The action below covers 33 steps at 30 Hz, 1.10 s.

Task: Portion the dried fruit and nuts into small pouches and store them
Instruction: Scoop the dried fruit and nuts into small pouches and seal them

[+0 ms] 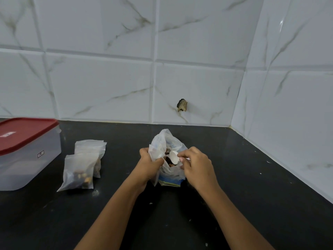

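No text legible. White sticker point(7, 134) on red plastic lid point(30, 130) of translucent rectangular storage box point(21, 170), far left: print blurred. Small black-framed label point(40, 154) on box's side wall (also unreadable).

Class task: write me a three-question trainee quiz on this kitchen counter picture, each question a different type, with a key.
1. True or false: the red lid sits on the plastic container.
2. The filled pouches lie: A) inside the container; B) on the counter, between container and hands; C) in a hand.
3. Fill in: the right hand pinches a white ____ at the mouth of the bag, which the left hand grips.
Key: 1 true; 2 B; 3 scoop.
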Each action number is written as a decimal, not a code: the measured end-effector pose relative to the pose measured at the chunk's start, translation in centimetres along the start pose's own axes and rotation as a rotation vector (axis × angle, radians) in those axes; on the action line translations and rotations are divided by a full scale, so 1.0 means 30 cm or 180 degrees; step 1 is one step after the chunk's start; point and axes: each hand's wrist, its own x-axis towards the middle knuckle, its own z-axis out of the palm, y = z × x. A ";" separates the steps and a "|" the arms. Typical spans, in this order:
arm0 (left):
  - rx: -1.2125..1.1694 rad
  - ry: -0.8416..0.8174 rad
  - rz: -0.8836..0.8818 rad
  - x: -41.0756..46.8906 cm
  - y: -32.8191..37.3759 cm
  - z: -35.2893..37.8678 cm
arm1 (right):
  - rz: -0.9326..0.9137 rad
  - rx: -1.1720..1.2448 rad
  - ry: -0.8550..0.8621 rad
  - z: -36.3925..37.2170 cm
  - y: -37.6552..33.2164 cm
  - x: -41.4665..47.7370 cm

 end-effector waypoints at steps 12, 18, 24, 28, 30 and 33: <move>-0.0945 0.0139 -0.0102 0.005 -0.009 0.013 | -0.0087 -0.0726 -0.0325 0.013 -0.047 -0.010; -0.1437 0.0070 0.0041 0.004 -0.008 0.036 | 0.0418 0.0106 -0.0170 0.013 0.000 0.006; -0.1301 0.0116 -0.0032 0.012 -0.019 0.035 | 0.0588 0.0645 -0.0028 0.010 0.007 0.012; -0.1101 0.0097 0.0001 0.015 -0.017 0.031 | 0.0831 0.0998 -0.0182 0.005 0.005 0.013; -0.1123 0.0068 0.0019 0.011 -0.016 0.036 | 0.0945 0.1161 -0.0236 0.005 0.012 0.018; -0.1040 0.0078 0.0022 0.011 -0.017 0.033 | 0.1336 0.1815 -0.0312 0.002 0.020 0.022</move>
